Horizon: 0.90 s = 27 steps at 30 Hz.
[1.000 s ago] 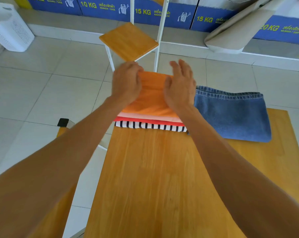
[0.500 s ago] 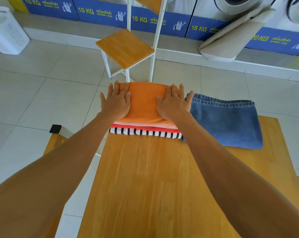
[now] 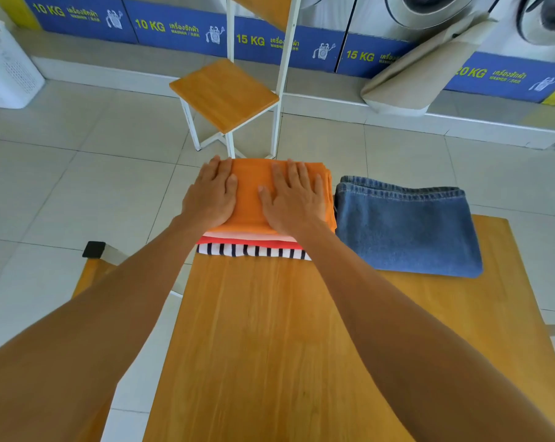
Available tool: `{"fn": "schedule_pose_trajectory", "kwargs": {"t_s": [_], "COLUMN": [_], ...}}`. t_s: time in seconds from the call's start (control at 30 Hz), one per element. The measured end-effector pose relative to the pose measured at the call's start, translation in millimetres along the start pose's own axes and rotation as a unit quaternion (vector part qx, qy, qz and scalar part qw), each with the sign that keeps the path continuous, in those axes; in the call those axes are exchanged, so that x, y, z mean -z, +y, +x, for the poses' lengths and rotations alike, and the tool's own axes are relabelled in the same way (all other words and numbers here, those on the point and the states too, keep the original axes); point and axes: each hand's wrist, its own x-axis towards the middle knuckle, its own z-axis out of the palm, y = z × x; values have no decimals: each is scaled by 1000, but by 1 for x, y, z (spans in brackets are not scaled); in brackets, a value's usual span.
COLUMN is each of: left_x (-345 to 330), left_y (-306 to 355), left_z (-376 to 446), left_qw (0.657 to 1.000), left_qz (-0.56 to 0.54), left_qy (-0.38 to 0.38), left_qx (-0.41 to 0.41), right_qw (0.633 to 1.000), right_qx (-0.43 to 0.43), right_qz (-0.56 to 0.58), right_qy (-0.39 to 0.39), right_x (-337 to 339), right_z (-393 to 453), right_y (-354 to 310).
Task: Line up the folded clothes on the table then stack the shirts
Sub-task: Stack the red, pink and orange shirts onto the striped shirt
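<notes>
A stack of folded shirts sits at the far left corner of the wooden table (image 3: 269, 346). An orange shirt (image 3: 250, 193) lies on top, with a pale pink one, a red one (image 3: 247, 241) and a black-and-white striped shirt (image 3: 253, 251) below it. My left hand (image 3: 210, 196) presses flat on the orange shirt's left side. My right hand (image 3: 293, 199) lies flat on its right side, fingers straight. Folded blue jeans (image 3: 407, 228) lie just right of the stack, close beside it.
A wooden chair (image 3: 225, 94) with a white frame stands on the tiled floor beyond the table. A white laundry basket (image 3: 4, 68) is at the far left. Washing machines with blue labels line the back wall. Another chair's corner (image 3: 94, 250) shows left of the table.
Both hands went from gripping the orange shirt's far edge to lying flat on top of it. The orange shirt settled down onto the stack.
</notes>
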Motion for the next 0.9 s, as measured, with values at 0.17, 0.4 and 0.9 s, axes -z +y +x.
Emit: {"fn": "schedule_pose_trajectory", "kwargs": {"t_s": [0.17,0.4,0.9], "left_x": [4,3,-4], "left_y": [4,5,4], "left_z": [-1,-2,-6], "left_qw": [998,996,996], "left_qz": [-44,-71,-70], "left_qy": [-24,-21,9], "left_qx": [34,46,53], "right_qw": [998,996,997], "right_qx": [-48,-64,-61], "right_qz": [27,51,40], "right_qy": [-10,-34,-8], "right_x": [1,1,-11], "right_z": [2,1,1], "right_y": [25,35,31]}}
